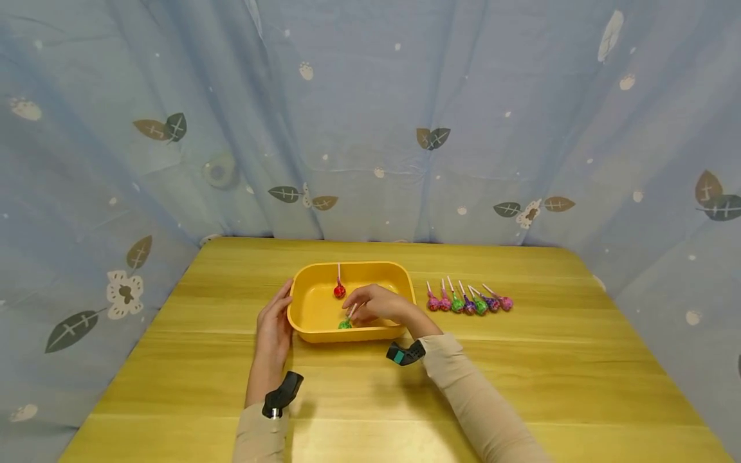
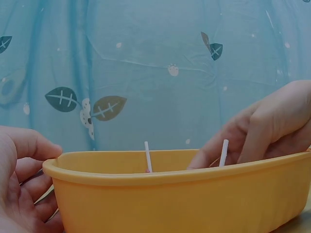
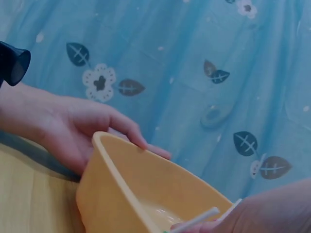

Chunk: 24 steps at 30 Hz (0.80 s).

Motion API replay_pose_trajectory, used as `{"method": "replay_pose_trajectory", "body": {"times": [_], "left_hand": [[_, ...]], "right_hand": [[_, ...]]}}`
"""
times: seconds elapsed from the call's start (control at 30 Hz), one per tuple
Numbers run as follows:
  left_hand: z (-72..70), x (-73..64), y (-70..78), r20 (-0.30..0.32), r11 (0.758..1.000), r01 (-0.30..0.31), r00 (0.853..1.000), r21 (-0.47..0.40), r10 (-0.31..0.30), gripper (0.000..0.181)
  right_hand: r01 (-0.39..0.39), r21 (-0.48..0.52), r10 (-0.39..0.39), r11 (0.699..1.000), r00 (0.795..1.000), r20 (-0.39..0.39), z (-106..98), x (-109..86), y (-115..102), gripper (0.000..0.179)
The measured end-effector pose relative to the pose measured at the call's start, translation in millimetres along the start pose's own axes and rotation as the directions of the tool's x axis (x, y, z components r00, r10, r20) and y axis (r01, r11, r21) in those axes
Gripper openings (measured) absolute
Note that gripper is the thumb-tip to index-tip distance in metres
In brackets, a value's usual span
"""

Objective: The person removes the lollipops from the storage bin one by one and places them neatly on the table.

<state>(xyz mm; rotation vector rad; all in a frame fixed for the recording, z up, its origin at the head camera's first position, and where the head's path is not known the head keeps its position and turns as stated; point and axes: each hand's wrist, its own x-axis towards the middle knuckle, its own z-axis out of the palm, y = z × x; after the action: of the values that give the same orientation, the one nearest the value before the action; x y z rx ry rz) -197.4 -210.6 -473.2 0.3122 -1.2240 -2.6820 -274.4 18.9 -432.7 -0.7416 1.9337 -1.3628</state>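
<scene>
A yellow plastic basin (image 1: 353, 335) stands on the table. My left hand (image 1: 274, 325) rests against its left end from outside, fingertips touching the rim, as the left wrist view also shows. Inside the basin, my right hand (image 1: 376, 303) pinches a green lollipop (image 1: 345, 324); its white stick (image 2: 224, 153) points upward beside the fingers. The exact contact is partly hidden by the fingers and the near wall. A red lollipop (image 1: 339, 291) sits further back in the basin, its stick toward the far wall.
On the wooden table (image 1: 347, 399), right of the basin, lies a row of several lollipops (image 1: 469, 304) in pink, green and purple wrappers. A blue patterned curtain (image 1: 370, 128) hangs behind the table and at both sides.
</scene>
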Motion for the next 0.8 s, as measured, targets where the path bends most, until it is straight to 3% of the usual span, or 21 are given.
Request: {"method": "replay_pose_trajectory", "body": {"times": [0.37,0.8], "left_hand": [[0.4,-1.3,-0.2,0.017,1.000,-0.008,1.000,0.016,0.008,0.046],[-1.4,1.3,-0.4,0.013,1.000,-0.003,1.000,-0.001,0.003,0.046]], "right_hand": [[-0.043,0.012,0.043,0.999,0.999,0.011,19,13.5,0,0.023],[-0.071,-0.066,0.076,0.995,0.994,0.084,19,14.7,-4,0.022]]}}
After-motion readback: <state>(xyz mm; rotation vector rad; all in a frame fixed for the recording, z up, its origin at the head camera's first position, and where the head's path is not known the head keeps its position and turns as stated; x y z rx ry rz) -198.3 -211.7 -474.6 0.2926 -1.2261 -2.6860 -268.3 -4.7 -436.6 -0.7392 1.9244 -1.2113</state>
